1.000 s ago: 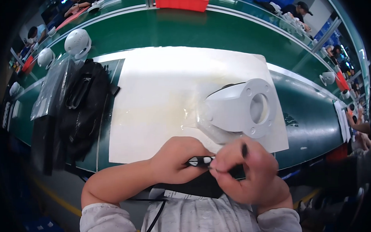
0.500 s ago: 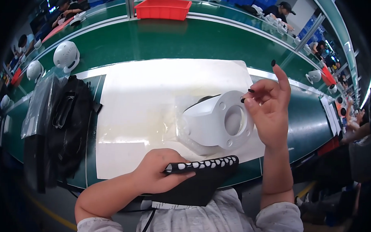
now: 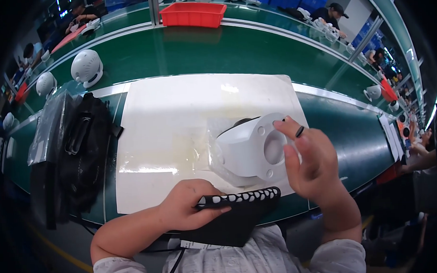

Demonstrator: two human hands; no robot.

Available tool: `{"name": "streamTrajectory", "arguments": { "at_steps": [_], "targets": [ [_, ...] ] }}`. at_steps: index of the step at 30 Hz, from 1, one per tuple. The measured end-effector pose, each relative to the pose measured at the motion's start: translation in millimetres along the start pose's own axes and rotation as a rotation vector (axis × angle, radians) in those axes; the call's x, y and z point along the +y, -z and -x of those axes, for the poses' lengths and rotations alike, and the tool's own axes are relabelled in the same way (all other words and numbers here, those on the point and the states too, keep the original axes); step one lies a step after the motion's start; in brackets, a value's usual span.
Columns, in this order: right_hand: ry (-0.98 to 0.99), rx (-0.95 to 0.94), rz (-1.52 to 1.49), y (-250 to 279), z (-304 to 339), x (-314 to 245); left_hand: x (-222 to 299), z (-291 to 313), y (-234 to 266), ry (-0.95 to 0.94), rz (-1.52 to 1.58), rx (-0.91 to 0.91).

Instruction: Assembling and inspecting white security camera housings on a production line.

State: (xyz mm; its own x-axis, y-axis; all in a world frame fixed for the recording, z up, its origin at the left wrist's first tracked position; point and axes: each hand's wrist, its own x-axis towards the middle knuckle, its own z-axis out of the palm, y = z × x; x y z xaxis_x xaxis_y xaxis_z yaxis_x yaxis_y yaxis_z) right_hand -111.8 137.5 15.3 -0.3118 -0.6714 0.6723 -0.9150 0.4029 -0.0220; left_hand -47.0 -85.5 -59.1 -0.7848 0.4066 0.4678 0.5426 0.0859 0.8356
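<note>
My left hand (image 3: 192, 205) is closed on a black sheet (image 3: 226, 221) near my lap. White oval spots line its upper edge. A white rounded plastic housing (image 3: 238, 152) lies on the mat, its ring-shaped base facing me, with a large round opening and small round recesses. Over the base's right side is my right hand (image 3: 313, 157), fingers apart, one fingertip touching the base near its upper recess. A small black oval pad (image 3: 299, 131) sits on another fingertip. A bit of black also shows at the touching fingertip; the finger hides what lies beneath.
A white mat (image 3: 155, 110) covers the green bench. To its left lie a black bag (image 3: 84, 160) and a clear plastic bag (image 3: 49, 128). Two white camera-like units (image 3: 87, 66) stand at the far left. Beyond is a red bin (image 3: 193, 15). Other people work farther off.
My right hand has come down and left onto the base, its thumb and fingers parting from a pinch. My left hand still holds the black sheet. The view has shifted slightly.
</note>
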Motion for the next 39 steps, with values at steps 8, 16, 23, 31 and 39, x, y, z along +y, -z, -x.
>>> {"name": "streamTrajectory", "arguments": {
  "at_steps": [8, 16, 23, 31, 39],
  "targets": [
    [-0.236, 0.095, -0.201, -6, -10, 1, 1, 1, 4, 0.012, -0.072, -0.009],
    [-0.46, -0.004, -0.485, -16, -19, -6, 1, 3, 1, 0.016, -0.018, 0.002],
    [-0.146, 0.038, 0.011, -16, -14, -7, -1, 4, -1, -0.017, -0.026, 0.023],
    [-0.127, -0.03, 0.03, -6, -9, -14, 3, 2, -1, 0.043, -0.059, 0.027],
    [-0.354, 0.078, -0.183, -6, 21, -22, 4, 4, 1, 0.114, -0.051, -0.05]
  ]
}}
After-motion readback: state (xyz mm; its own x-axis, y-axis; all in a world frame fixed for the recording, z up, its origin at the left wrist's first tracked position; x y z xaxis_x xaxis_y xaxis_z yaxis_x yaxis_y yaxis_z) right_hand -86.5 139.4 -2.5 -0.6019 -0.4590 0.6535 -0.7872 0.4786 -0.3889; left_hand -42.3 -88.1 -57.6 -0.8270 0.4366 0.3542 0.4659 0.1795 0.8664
